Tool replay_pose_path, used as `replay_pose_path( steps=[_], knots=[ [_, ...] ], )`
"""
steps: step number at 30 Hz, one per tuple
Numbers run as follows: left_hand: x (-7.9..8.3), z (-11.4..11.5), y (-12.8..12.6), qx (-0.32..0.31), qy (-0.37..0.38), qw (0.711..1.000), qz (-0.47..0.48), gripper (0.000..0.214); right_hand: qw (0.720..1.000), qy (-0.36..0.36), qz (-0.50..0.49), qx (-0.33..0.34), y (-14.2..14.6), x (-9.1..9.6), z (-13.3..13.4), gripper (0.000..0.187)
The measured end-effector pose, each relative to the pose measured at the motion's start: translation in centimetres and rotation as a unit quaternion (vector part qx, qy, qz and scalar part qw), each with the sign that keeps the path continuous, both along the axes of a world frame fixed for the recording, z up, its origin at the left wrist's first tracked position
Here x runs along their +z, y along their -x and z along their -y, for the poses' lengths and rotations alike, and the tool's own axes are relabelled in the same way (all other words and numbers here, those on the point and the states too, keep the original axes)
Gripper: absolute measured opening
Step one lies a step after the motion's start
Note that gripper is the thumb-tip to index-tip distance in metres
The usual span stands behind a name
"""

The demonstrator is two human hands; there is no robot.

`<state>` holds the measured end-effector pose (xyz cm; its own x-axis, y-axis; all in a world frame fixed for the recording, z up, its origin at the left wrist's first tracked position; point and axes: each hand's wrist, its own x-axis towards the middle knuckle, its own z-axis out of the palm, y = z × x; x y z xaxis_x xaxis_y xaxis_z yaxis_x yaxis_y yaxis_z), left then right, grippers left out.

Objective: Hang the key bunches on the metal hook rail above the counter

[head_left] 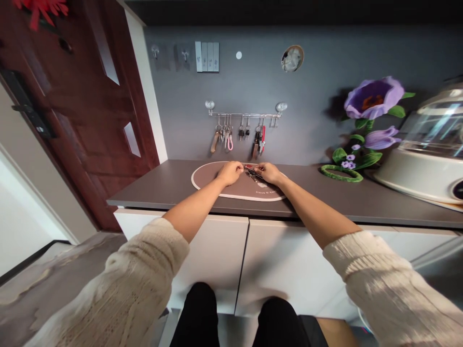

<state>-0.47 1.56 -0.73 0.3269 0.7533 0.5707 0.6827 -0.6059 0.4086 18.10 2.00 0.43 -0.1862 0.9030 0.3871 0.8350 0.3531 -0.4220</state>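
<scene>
A small bunch of keys (pixel 252 174) with a red piece on it is between my two hands, just over a brown oval mat (pixel 206 179) with a pale rim. My right hand (pixel 269 172) pinches the bunch from its right side. On the other side, my left hand (pixel 230 173) has its fingers closed close to the red piece; what lies between its fingertips is too small to make out. Above them a clear hook rail (pixel 246 115) on the wall carries several hanging keys and a red-handled tool (pixel 263 137).
The mat lies on a dark countertop (pixel 162 185) above white cabinet doors (pixel 275 260). Purple artificial flowers (pixel 374 99) and a white appliance with a clear dome (pixel 423 164) stand at the right. A dark red door (pixel 83 96) is at the left.
</scene>
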Motion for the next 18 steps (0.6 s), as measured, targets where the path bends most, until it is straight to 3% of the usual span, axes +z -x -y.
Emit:
replay_pose_path(
  steps=[5, 12, 18],
  knots=[
    [0.0, -0.1, 0.0, -0.008, 0.001, 1.0, -0.004, 0.017, 0.999, 0.03, -0.012, 0.024, 0.3, 0.3, 0.3, 0.022],
    [0.0, -0.2, 0.0, -0.006, -0.011, 1.0, -0.002, 0.017, 0.99, 0.052, -0.116, 0.06, 0.4, 0.8, 0.6, 0.018],
    [0.3, 0.2, 0.0, -0.013, -0.04, 0.999, 0.01, 0.017, 0.978, 0.022, -0.178, 0.108, 0.6, 1.3, 0.9, 0.028]
  ],
)
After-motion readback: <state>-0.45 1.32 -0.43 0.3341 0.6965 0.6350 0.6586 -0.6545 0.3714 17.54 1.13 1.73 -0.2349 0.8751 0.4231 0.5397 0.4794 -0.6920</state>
